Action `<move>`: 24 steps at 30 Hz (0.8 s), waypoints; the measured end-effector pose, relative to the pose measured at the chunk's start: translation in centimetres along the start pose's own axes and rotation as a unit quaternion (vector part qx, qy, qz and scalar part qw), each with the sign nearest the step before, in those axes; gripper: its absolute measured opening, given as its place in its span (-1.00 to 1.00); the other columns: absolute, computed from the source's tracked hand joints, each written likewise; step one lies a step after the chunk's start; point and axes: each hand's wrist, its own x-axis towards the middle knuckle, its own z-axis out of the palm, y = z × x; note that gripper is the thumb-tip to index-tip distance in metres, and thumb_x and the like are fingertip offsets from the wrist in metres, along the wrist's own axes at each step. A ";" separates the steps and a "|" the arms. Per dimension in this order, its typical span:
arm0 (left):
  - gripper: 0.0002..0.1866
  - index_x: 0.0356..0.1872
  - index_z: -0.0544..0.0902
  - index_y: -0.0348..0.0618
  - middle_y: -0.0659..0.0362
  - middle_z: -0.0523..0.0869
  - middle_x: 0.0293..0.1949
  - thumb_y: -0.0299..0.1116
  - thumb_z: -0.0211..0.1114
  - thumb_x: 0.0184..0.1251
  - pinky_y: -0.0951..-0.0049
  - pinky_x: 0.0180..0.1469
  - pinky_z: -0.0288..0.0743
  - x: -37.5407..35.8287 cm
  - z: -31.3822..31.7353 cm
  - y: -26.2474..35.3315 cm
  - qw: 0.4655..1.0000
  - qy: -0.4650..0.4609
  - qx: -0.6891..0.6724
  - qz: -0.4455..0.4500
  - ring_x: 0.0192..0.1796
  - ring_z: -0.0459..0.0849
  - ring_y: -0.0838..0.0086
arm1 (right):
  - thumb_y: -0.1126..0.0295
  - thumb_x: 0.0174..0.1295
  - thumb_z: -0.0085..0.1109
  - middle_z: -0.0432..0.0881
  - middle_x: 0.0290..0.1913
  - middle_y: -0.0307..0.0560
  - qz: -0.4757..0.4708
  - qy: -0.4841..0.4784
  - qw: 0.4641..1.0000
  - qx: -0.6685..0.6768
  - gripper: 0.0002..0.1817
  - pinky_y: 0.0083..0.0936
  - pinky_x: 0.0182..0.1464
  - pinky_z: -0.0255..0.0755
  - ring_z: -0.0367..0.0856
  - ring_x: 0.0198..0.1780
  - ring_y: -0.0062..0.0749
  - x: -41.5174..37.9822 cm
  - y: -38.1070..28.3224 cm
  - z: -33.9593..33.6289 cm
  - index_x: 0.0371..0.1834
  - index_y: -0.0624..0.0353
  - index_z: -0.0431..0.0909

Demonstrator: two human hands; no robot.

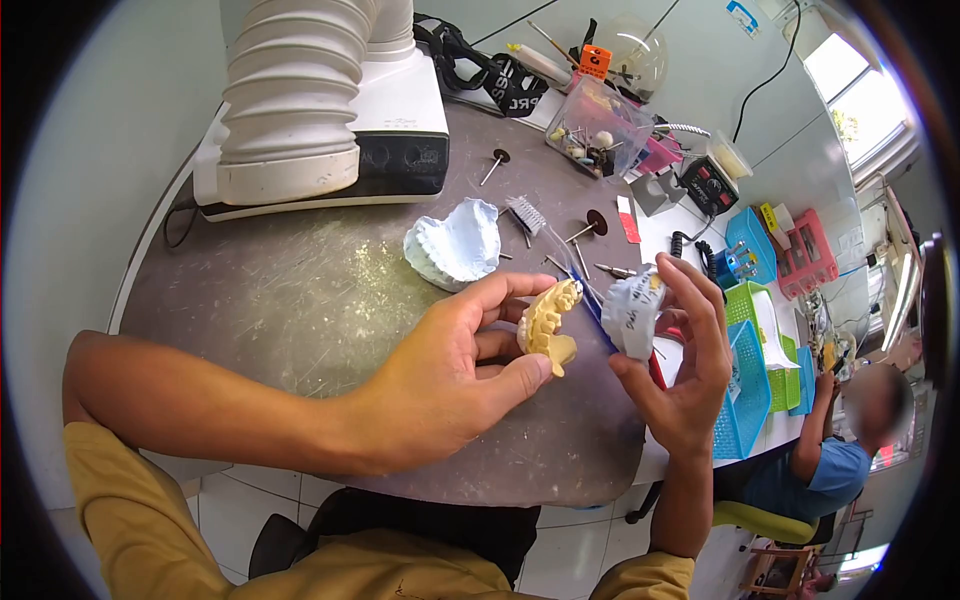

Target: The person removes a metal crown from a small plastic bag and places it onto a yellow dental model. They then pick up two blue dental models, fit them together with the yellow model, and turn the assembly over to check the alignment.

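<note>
Between the thumb and fingers of my left hand [455,365] is a yellowish dental model [545,325] with a row of teeth, tilted on its side above the table. My right hand [690,365] grips a pale blue-white plaster dental cast [632,312] with handwriting on its outer face. The two pieces are apart, held side by side. Behind my left hand, a larger light blue dental cast [455,243] lies on the table. The teeth of the cast in my right hand are turned away from view.
A white ribbed hose [290,100] and a dust-extraction box [400,150] stand at the back left. Polishing discs [597,222], a small brush [527,214] and burs lie near a clear bin [600,125]. Blue baskets [740,395] line the right, where another person [835,455] sits.
</note>
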 end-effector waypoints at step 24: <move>-0.32 0.45 0.31 -0.27 0.13 0.46 0.33 -0.57 0.39 0.36 0.36 0.43 0.47 0.0 -0.3 -0.2 1.000 -0.013 0.007 0.001 0.33 0.48 0.44 | 0.47 -0.18 0.66 0.56 0.34 0.26 -0.113 -0.046 0.991 0.056 -0.23 -0.25 0.18 0.55 0.65 0.24 0.04 -0.3 -0.4 0.7 0.24 0.15 0.56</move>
